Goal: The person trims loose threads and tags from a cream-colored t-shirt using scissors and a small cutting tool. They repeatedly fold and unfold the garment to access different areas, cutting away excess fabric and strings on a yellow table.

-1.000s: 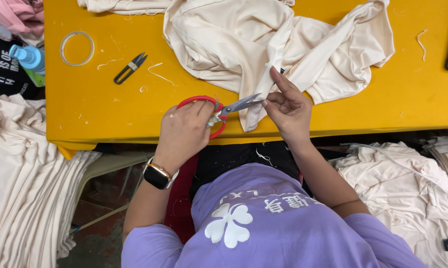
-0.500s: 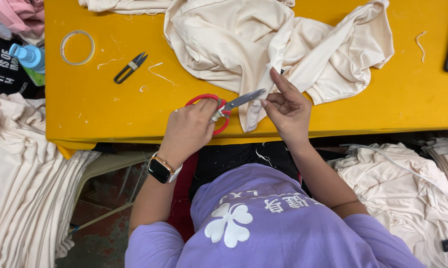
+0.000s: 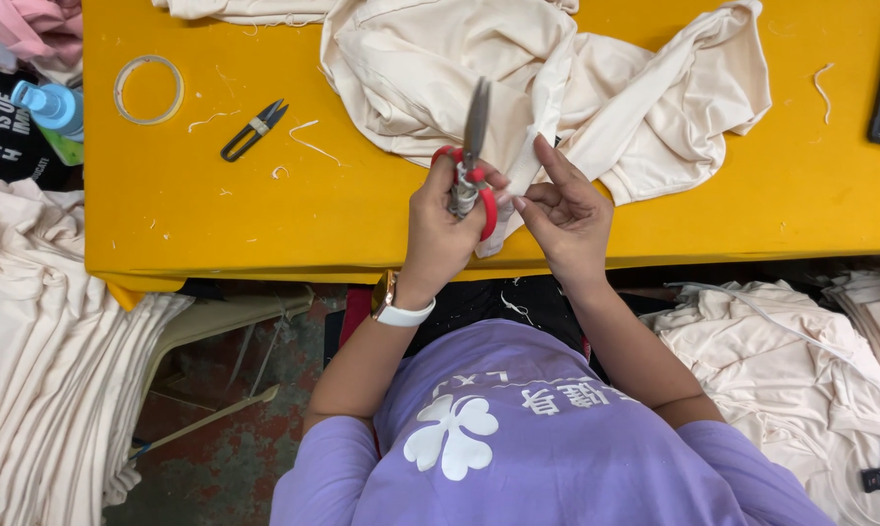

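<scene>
Scissors (image 3: 471,161) with red handles stand upright in the left hand (image 3: 442,219), fingers curled through the loops, blades together pointing away. Just beside, the right hand (image 3: 569,209) pinches a cream garment (image 3: 596,88) edge at the yellow table (image 3: 265,224). Farther off lie thread snips (image 3: 253,130) and 1 tape ring (image 3: 149,90).

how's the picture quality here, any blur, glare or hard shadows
Head view: even, bright light, with only soft shadows under the cloth on the yellow table; no glare to speak of; the scissors in the left hand look slightly soft, the right hand fairly sharp; the floor under the table is dim.
</scene>
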